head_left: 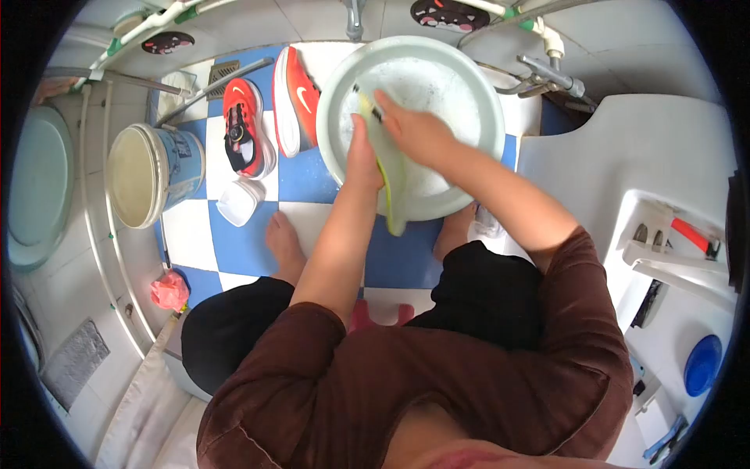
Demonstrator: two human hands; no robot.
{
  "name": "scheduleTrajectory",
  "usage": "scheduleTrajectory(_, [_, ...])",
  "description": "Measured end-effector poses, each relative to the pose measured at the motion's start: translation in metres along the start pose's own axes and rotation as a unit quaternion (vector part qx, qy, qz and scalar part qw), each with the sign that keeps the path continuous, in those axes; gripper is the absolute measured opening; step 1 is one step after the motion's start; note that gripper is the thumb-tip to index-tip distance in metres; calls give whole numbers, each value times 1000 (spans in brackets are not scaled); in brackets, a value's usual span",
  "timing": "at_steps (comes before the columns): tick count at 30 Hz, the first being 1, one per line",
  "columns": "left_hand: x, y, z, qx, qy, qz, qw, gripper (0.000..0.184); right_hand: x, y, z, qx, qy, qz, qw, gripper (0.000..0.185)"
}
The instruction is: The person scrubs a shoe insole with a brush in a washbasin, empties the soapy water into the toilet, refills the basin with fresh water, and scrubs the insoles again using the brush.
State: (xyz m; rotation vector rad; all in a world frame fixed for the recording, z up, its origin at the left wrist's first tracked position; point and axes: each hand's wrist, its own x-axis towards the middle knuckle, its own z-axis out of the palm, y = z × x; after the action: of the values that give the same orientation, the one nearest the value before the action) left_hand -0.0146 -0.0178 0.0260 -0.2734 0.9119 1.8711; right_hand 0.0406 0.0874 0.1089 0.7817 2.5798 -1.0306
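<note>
One pale yellow-green insole-shaped piece (394,168), thin and flat, was held above the left part of a round, pale grey-green plastic basin (494,129), its lower end extended past the basin's near rim. It was clamped in the left hand (363,156), by which its left edge was gripped. At its upper end the right hand (420,137) was placed; whether anything was pinched in its fingers could not be told, since a small yellow-and-black patch there was blurred. Washing by hand was judged to be the step in hand, and a steady left grip, with the surface left free for rubbing, seemed to be called for. One bath of white-sudsed water (449,102) was contained by the basin.

Beyond its left rim, two red shoes with white soles (298,102) were counted, one upright, one tipped onto its side. Just beside the upright shoe's near end, one small white plastic tub (241,202) was seen. Towards the left edge of the blue-and-white chequered floor (402,262), one blue-and-white plastic bucket (183,168) was set.
</note>
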Motion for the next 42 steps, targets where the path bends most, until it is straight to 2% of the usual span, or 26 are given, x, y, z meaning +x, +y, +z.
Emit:
scheduleTrajectory(1, [-2,15,0,-7,-1,12,1000,68,-9,4,25,-37,95,-86,991,48])
scheduleTrajectory(3, [-13,41,7,-29,1,35,999,65,-34,-2,59,-112,268,-256,922,48])
scheduleTrajectory(4, [-4,37,0,-25,26,57,998,61,-32,2,48,-63,169,-252,951,51])
scheduleTrajectory(6, [-1,16,5,18,11,31,999,62,-4,5,5,-34,28,-55,997,52])
scheduleTrajectory(7, [-2,6,9,43,0,16,999,63,4,3,-14,-18,-40,47,998,52])
scheduleTrajectory(8, [-5,9,19,38,22,5,999,61,2,3,-22,52,-37,64,996,53])
scheduleTrajectory(11, [-2,34,19,-95,68,-46,992,56,-32,7,41,-98,71,-121,985,51])
scheduleTrajectory(14, [3,27,9,-104,45,-84,990,54,-12,8,11,-92,-3,-21,996,51])
scheduleTrajectory(17, [-3,20,17,-74,11,-103,992,54,-1,9,-25,-10,-33,49,998,55])
scheduleTrajectory(18, [-2,26,16,-94,11,-109,990,54,-9,10,-8,-16,-36,54,998,55])
scheduleTrajectory(21, [2,37,8,-129,30,-112,985,54,-36,18,43,-60,62,-119,989,52])
scheduleTrajectory(22, [5,29,11,-121,48,-107,986,56,-25,2,9,-131,-91,5,987,51])
scheduleTrajectory(25, [5,13,7,-106,64,-112,986,58,3,27,-12,-9,6,35,999,55])
scheduleTrajectory(29, [-8,43,20,-167,32,-103,980,53,-41,9,35,-6,66,-116,991,53])
scheduleTrajectory(30, [-7,41,19,-147,29,-94,984,52,-34,13,31,-67,44,-85,993,53])
scheduleTrajectory(33, [-1,21,21,-120,76,-84,986,53,-8,12,-11,-49,51,-5,997,54])
scheduleTrajectory(34, [3,24,18,-150,53,-96,982,52,-10,12,-12,-55,51,-10,997,54])
scheduleTrajectory(37, [-7,51,18,-172,-21,-75,982,53,-48,10,30,-26,100,-122,987,51])
scheduleTrajectory(38, [-2,47,10,-158,-36,-69,984,53,-45,12,28,-36,93,-112,989,51])
scheduleTrajectory(41, [-2,30,26,-114,65,-89,987,56,-13,16,-9,-68,73,-17,995,54])
scheduleTrajectory(42, [-5,31,29,-114,65,-101,986,55,-13,16,-16,-25,72,-14,997,55])
